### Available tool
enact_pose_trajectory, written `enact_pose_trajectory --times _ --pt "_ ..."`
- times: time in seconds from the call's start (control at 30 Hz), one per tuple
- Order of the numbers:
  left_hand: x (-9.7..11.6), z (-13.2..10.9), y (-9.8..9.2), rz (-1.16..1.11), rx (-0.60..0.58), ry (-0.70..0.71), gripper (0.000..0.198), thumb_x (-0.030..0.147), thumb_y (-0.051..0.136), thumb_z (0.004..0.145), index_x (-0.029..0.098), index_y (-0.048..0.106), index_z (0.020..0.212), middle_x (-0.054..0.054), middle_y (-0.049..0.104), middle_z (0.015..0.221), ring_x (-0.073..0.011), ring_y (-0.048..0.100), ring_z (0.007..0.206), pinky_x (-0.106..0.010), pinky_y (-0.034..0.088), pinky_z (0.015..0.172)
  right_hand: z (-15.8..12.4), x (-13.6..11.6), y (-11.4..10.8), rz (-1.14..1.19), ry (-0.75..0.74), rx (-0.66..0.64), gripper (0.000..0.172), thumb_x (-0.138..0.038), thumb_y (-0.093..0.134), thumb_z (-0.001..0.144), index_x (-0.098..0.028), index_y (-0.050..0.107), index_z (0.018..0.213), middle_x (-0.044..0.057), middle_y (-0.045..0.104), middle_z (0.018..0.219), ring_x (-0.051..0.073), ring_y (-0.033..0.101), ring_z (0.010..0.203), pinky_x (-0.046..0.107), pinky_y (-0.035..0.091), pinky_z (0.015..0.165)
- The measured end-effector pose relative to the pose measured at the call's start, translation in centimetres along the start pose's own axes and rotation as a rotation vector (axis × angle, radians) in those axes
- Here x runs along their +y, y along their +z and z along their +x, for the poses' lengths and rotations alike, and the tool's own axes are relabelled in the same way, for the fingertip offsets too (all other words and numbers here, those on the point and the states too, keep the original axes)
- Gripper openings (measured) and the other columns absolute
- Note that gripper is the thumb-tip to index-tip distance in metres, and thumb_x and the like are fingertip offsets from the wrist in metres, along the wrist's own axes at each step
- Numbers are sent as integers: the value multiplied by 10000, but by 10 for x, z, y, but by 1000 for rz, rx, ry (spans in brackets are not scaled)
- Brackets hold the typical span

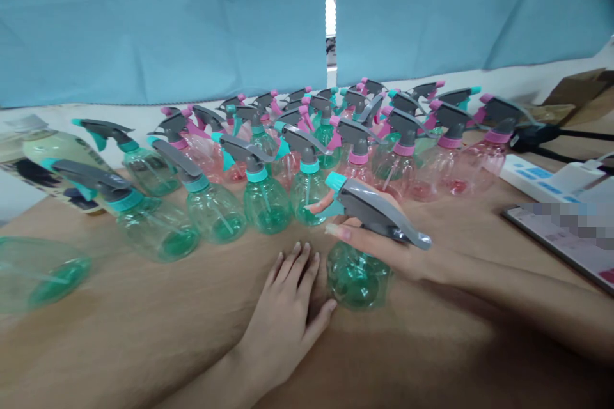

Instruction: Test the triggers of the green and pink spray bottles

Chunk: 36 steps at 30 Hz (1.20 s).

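Observation:
A clear green spray bottle (359, 278) with a grey and turquoise trigger head stands upright on the table in front of me. My right hand (378, 239) is closed around its neck, just under the head, with a finger by the trigger. Flat on the wood to the left of that bottle lies my left hand (290, 307), fingers stretched out, holding nothing; its thumb reaches close to the bottle's base. Directly beyond stand more green spray bottles, among them one with a turquoise collar (268, 201) and another beside it (311, 192).
Rows of green and pink spray bottles (446, 163) fill the back of the table (144, 339). A tablet or phone (566, 236) and a white power strip (532, 176) are at the right. Large bottles (62, 153) stand at the left, and a blue curtain (192, 25) hangs behind.

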<state>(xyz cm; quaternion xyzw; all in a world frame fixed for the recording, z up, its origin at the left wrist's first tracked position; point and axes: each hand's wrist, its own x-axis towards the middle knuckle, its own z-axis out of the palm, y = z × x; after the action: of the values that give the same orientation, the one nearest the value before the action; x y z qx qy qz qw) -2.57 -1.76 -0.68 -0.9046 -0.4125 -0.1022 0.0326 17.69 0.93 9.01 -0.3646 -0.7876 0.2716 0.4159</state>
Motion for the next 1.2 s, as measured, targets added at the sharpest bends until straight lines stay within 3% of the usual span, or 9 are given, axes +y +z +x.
enact_pose_trajectory --times 0.17,0.33,0.6,0.87,1.03,1.2 --pt "-1 0 0 -3 12 9 565 416 475 956 49 421 1383 -191 441 1437 -324 359 1351 -520 317 1078 1 -2 1 146 56 -14 163 -258 579 801 -183 557 944 8 610 836 78 503 570 227 468 555" --pt "0 0 -1 12 -7 12 572 416 473 958 28 429 1376 -208 430 1439 -330 354 1352 -524 322 1074 1 -3 2 221 76 -5 183 -242 584 780 -204 529 950 20 621 895 93 545 620 243 495 612" --pt "-1 0 0 -10 13 2 554 413 474 955 85 412 1397 -183 429 1447 -323 351 1356 -518 322 1075 0 -4 0 206 68 -11 190 -232 585 788 -210 537 971 27 641 938 102 564 646 251 508 621" --pt "0 1 0 13 6 11 568 419 472 955 45 425 1380 -199 428 1443 -328 363 1348 -525 328 1071 1 -6 -2 184 92 -30 211 -211 586 781 -212 545 989 17 649 899 102 561 612 262 511 602" --pt "0 1 -1 6 -4 3 562 422 458 960 50 426 1380 -193 431 1443 -321 357 1352 -525 330 1069 1 -3 0 222 77 -30 227 -273 584 783 -206 527 992 56 655 991 145 605 733 289 519 651" --pt "0 0 -1 13 -14 0 575 431 458 961 43 421 1382 -193 430 1444 -321 354 1354 -530 324 1070 1 -4 1 192 76 -13 218 -239 577 780 -193 541 990 57 646 1002 116 564 634 281 490 604"
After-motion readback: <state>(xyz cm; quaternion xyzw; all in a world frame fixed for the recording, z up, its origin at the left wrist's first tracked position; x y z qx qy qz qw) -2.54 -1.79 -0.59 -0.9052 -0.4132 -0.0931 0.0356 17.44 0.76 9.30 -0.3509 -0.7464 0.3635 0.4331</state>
